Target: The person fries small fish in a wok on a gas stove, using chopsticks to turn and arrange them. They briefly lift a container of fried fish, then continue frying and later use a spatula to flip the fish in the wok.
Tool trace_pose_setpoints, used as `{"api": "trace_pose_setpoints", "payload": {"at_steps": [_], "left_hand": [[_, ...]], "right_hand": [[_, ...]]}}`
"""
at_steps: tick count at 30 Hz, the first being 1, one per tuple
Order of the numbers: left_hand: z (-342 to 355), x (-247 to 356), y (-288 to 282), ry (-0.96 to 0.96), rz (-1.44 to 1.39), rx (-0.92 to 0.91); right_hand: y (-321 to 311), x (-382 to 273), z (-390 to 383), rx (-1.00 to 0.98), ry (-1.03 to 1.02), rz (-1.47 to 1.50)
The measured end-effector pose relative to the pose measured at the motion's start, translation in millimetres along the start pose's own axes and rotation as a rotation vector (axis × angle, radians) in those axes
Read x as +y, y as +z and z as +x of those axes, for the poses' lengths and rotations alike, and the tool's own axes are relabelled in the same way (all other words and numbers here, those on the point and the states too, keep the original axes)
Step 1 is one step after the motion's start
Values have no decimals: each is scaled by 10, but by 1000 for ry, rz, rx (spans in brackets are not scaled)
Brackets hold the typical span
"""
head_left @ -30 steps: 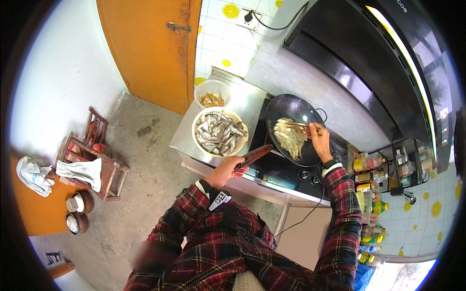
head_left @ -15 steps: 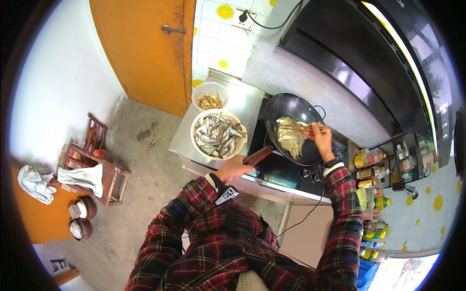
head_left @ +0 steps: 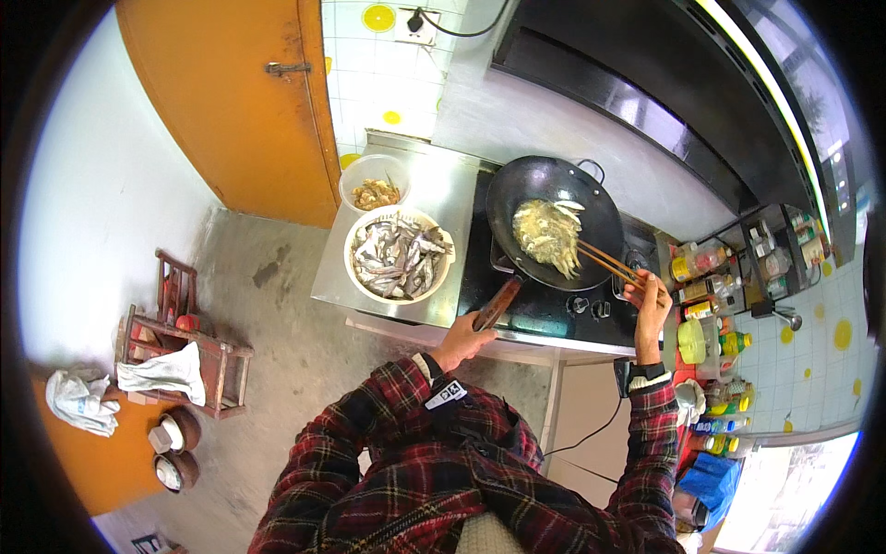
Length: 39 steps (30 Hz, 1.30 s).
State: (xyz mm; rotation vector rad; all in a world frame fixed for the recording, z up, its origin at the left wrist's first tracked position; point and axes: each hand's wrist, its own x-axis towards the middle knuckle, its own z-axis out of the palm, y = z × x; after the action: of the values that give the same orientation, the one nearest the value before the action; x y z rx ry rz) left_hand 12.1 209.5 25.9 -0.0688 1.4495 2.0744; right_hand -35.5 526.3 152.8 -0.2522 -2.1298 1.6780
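My left hand (head_left: 463, 341) is wrapped round the wooden handle of a black wok (head_left: 592, 199), which rests on the stove. A clump of small fish (head_left: 546, 231) lies in the wok, pale yellowish and packed together. My right hand (head_left: 649, 300) grips a pair of wooden chopsticks (head_left: 609, 262) at the wok's right side, their tips at the edge of the fish. To the left, a cream basket (head_left: 353, 262) holds many raw silvery fish (head_left: 397, 254). Behind it stands a translucent bowl (head_left: 352, 175) with browned pieces inside.
The steel counter (head_left: 337, 279) adjoins the black glass stove (head_left: 531, 316). A range hood (head_left: 628, 102) overhangs at upper right. Bottles and a rack (head_left: 771, 263) line the right wall. A wooden chair (head_left: 217, 377) with a cloth stands at left, near an orange door (head_left: 235, 111).
My right hand has drawn back toward me and to the right with the chopsticks. The fish in the wok have shifted and spread a little. My left hand stays on the handle.
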Motion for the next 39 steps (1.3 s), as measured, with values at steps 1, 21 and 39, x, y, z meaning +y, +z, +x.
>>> {"api": "trace_pose_setpoints", "payload": {"at_steps": [1,21,39], "left_hand": [[14,-6,-20,17,-10,-18],[-4,-6,44,-43,-29,-25],[-123,-149,463,-101,-42,99]], "right_hand": [[-33,7,-40,-5,-23,16],[129,455,-396,89,44,133],[271,614,-427,27,-7,181]]}}
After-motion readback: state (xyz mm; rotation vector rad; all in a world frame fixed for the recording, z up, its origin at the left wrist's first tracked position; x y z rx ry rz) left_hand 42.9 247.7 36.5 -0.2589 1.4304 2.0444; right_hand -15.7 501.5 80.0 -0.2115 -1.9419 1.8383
